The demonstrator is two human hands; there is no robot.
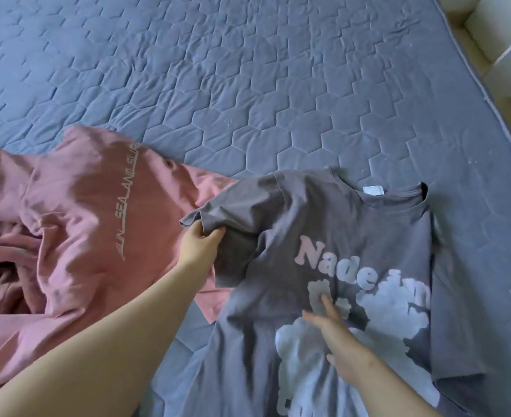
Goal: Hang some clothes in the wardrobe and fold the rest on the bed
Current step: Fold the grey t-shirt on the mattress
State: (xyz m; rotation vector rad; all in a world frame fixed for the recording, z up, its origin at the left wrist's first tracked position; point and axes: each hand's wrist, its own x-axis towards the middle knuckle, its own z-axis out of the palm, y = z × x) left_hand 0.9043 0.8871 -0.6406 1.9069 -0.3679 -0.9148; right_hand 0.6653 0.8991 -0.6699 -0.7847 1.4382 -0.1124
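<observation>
Grey shirt (353, 236): left hand (200, 245) pinches sleeve (218, 212), right hand (341, 341) presses flat.

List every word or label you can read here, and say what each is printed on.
"SUN_SEA_AND_SUR", cut off by a fold: crumpled pink cotton T-shirt.
"Nade in": grey cotton T-shirt, puffy pink and pale blue letters.
Lower letters on it: cut off, unreadable.
White neck label: too small to read.

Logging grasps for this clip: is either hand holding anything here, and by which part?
The left hand grips the grey T-shirt by the edge of a sleeve. The right hand holds nothing, resting flat on the printed front.
</observation>
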